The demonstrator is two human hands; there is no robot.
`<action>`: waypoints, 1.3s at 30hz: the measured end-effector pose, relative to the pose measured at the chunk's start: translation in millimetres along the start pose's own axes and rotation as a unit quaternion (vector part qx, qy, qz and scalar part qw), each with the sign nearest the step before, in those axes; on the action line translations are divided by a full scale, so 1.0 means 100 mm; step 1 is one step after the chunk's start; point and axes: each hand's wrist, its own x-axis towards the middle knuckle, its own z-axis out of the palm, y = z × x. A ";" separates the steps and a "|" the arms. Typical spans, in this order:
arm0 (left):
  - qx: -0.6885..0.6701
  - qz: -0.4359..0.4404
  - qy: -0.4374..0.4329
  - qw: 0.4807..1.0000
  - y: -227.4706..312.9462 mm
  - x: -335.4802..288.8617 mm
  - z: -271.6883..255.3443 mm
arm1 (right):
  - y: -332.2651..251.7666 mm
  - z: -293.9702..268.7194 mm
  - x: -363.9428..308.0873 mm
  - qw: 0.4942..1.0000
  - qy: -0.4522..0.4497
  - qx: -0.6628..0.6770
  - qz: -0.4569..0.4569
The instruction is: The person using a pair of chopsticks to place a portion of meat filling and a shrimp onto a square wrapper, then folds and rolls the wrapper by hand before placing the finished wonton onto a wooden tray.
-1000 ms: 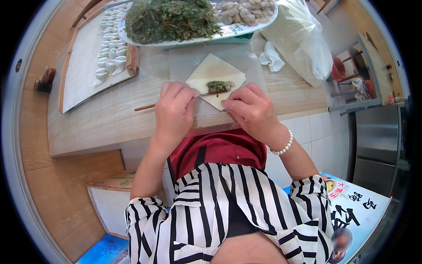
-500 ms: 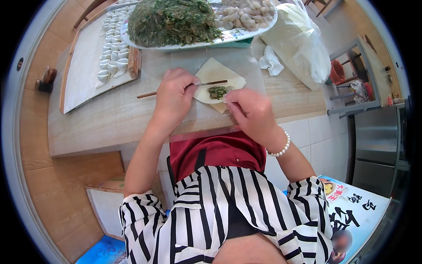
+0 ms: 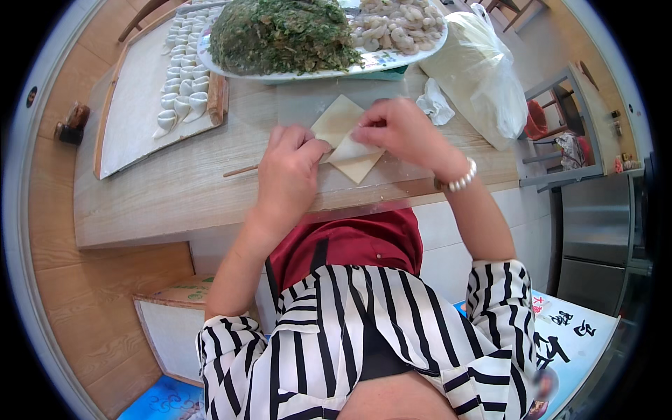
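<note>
both hands meet over a stack of square dough wrappers (image 3: 348, 143) lying on the wooden table (image 3: 161, 203), just in front of the person. the left hand (image 3: 288, 171) rests palm down with its fingers curled over the left edge of the top wrapper, pinching it; a thin wooden stick (image 3: 240, 170) pokes out from under this hand toward the left, lying flat on the table. the right hand (image 3: 395, 129) comes in from the right — fingers bent, tips closed on the wrapper's upper fold, a pearl bracelet (image 3: 458, 180) at the wrist. the top wrapper is folded over, so what lies inside is hidden.

beyond the wrappers stands a large oval plate (image 3: 392, 61) heaped with chopped green filling (image 3: 280, 33) on the left and pale shrimp (image 3: 395, 21) on the right. to the left, a wooden board (image 3: 129, 119) carries rows of folded dumplings (image 3: 182, 77). a plastic bag (image 3: 476, 73) sits at the right end of the table, with a crumpled white tissue (image 3: 435, 105) beside it.
</note>
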 end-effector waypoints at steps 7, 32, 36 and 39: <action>0.011 -0.015 0.005 1.000 0.05 -0.05 -0.01 | 0.00 0.01 0.29 0.995 -0.089 -0.041 0.009; -0.305 -0.279 -0.051 0.909 0.19 -0.02 -0.03 | -0.29 0.47 -0.41 0.838 0.095 0.528 0.104; -0.318 -0.239 0.016 0.917 0.38 -0.07 0.14 | -0.26 0.67 -0.31 0.826 0.183 0.531 0.048; -0.270 -0.208 0.007 0.940 0.36 -0.18 0.11 | -0.28 0.58 -0.29 0.817 0.198 0.539 0.056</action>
